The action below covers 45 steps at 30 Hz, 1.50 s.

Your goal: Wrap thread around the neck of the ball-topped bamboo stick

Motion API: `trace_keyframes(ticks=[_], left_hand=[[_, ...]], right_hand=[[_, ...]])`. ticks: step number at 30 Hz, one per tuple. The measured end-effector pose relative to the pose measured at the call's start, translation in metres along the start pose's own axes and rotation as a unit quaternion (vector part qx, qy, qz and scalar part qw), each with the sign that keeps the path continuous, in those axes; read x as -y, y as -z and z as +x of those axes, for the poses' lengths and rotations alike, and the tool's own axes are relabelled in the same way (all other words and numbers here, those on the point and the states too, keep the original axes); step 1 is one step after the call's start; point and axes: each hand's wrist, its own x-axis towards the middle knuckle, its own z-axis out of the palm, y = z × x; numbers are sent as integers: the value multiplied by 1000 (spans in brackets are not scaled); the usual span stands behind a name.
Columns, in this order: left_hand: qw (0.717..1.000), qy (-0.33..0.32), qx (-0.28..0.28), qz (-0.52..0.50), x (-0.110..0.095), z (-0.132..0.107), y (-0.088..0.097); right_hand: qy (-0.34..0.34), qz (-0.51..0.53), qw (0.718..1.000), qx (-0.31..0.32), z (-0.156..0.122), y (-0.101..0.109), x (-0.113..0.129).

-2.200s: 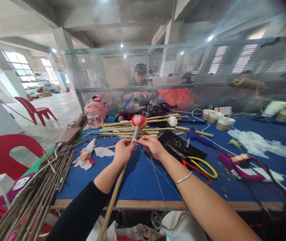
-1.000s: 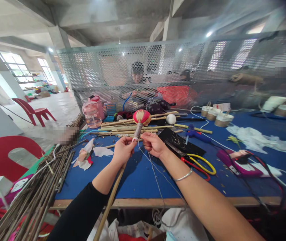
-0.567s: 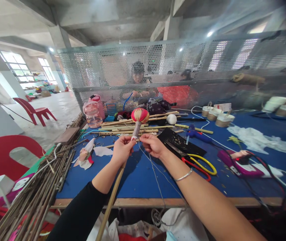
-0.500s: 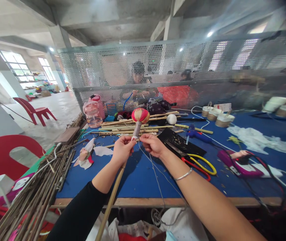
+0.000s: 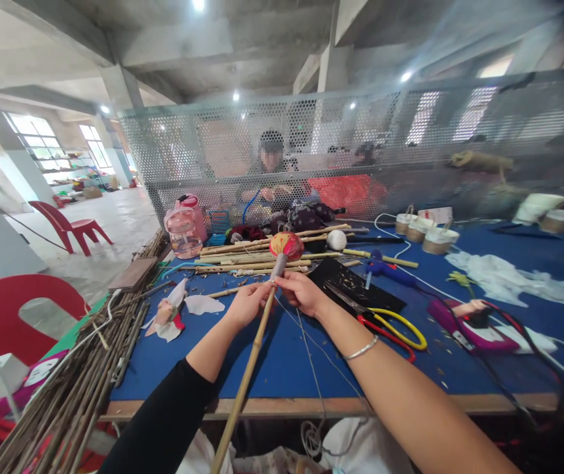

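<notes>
Red and yellow ball (image 5: 286,246) — grey neck (image 5: 279,266), tan stick (image 5: 257,342), blue tabletop (image 5: 282,368), black sheet (image 5: 344,271)

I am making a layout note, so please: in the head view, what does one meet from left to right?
Bundle of sticks, pink bottle, left hand, right hand, scissors, crumpled white sheet.

Head feed | Lettering: none I can read from my end | Three o'clock: pale card (image 5: 441,214), faint marks, too small for me to make out | Four o'clock: purple block (image 5: 497,337), small white patch, nothing legible
</notes>
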Motion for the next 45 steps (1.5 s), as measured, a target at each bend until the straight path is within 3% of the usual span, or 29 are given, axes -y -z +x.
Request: trace_keyframes(ticks=[3, 6, 9, 12, 15, 17, 24, 29, 33, 38, 41, 45], left_hand=[[981, -96, -125, 117, 4, 8, 14], [960, -106, -198, 169, 10, 13, 23], [941, -115, -231, 219, 16, 18, 24], [898, -176, -267, 303, 16, 29, 23], [852, -242, -227, 405, 14, 43, 27], [843, -249, -218, 424, 14, 49, 32], [854, -238, -258, 384, 15, 36, 41], [865, -256, -238, 360, 7, 25, 27], [881, -267, -191, 340, 3, 18, 14], [925, -183, -110, 314, 1, 6, 1], [937, -136, -111, 302, -3, 1, -5], [959, -125, -118, 224, -11, -2, -7]], right_hand=[[-18, -16, 999, -34, 2, -1, -2], [-24, -20, 998, -52, 2, -2, -4], [-28, -24, 997, -67, 1, -3, -6], [-23, -34, 997, -62, 2, -3, -8], [-20, -42, 998, -46, 3, -2, -9], [-25, -44, 998, -45, 4, -1, -9], [-36, -47, 996, -62, 2, -4, -6], [-23, -63, 995, -71, 0, -3, -5], [-19, -72, 995, -70, 2, -2, -6], [0, -86, 994, -65, 4, -6, -4], [16, -80, 995, -58, 3, -8, -1], [25, -26, 999, -5, 0, -6, 4]])
